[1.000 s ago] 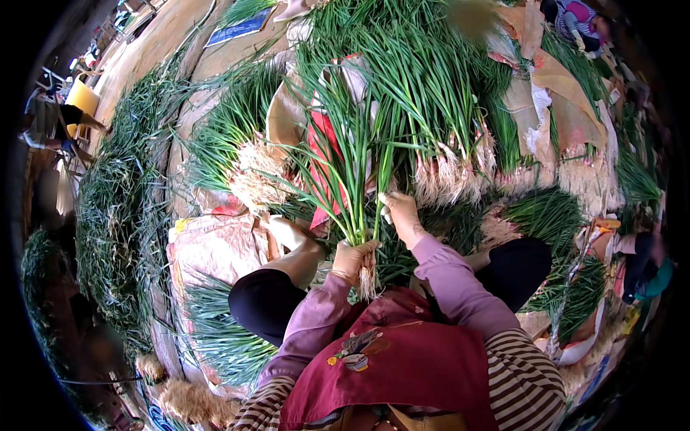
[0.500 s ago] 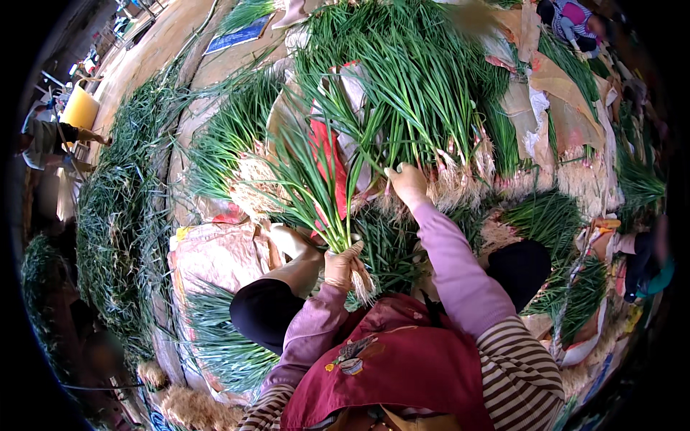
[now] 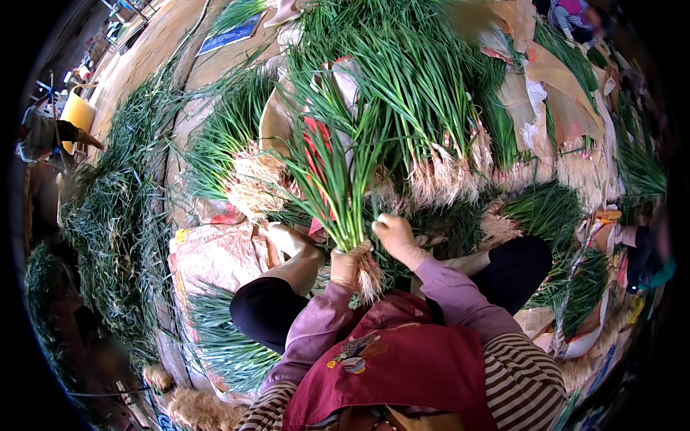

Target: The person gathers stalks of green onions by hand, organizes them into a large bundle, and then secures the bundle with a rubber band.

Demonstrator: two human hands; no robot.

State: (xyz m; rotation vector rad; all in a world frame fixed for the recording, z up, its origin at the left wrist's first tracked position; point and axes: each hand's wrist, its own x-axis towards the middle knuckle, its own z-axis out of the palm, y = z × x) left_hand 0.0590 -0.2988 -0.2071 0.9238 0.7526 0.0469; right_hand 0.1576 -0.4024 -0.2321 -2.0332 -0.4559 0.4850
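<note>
While you sit among the heaps, the big pile of green onions (image 3: pixel 424 93) lies just beyond the bunch (image 3: pixel 338 179) you hold, its pale roots turned toward you, and a smaller heap (image 3: pixel 230 144) lies to the bunch's left on the sacking (image 3: pixel 215 251). Your bunch stands nearly upright over your knees, leaves fanning up and away, root ends hanging at the bottom. Your left hand (image 3: pixel 350 266) has its fingers closed tight around the stalks just above the roots; your right hand (image 3: pixel 392 233), just right of the bunch, looks curled shut on a few stalks or something thin, though I cannot tell exactly what. The likely trouble is the fan: the long leaves spread wide above a single low grip, so a tilt could let outer stalks slide free and drop back into the heap behind. A hard tug from the right hand could also snap soft leaves or pull stalks out of line, leaving the roots uneven.
</note>
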